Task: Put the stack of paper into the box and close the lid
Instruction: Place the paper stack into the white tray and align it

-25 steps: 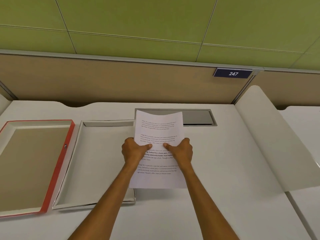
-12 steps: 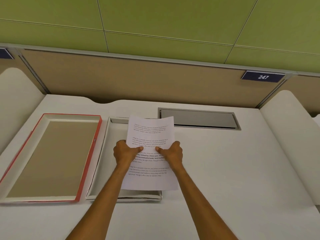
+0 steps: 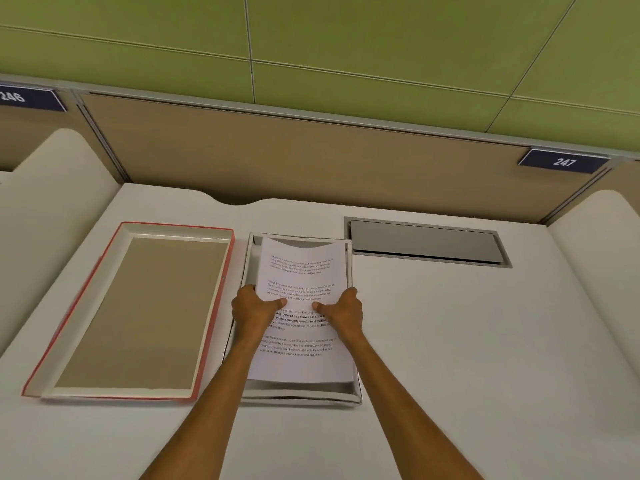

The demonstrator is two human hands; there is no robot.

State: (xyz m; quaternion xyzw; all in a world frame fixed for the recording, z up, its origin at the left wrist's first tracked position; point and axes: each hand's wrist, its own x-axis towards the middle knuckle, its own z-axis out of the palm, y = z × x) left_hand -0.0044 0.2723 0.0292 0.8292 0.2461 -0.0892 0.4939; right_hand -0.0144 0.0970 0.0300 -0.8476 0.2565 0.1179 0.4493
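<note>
Now the paper (image 3: 304, 306) sits over the open box (image 3: 250, 258), held by both hands at mid-length. Left hand (image 3: 254, 311) grips the left edge, thumb on the printed face, fingers underneath and hidden. Right hand (image 3: 343, 313) mirrors it on the right edge. Both are closed on the stack, not spread. The two-sided grip likely keeps the sheets squared and stops them fanning; the far edge still bows upward slightly, so the stack is probably not yet flat on the box floor. Whether the near edge touches the floor cannot be told. The sheet outline lies almost wholly inside the box walls, near edge just short of the front wall.

The lid (image 3: 211, 323), red-rimmed, lies inside-up just left of the box, apart from it, on the desk (image 3: 450, 341).

Compared with half a second ago: the paper then overhung the box's right and front walls; it is now shifted left and forward into alignment. The grip looks unchanged. The lid has not moved relative to the box.

Judgement: insertion step nearly done; release and lid remain.
</note>
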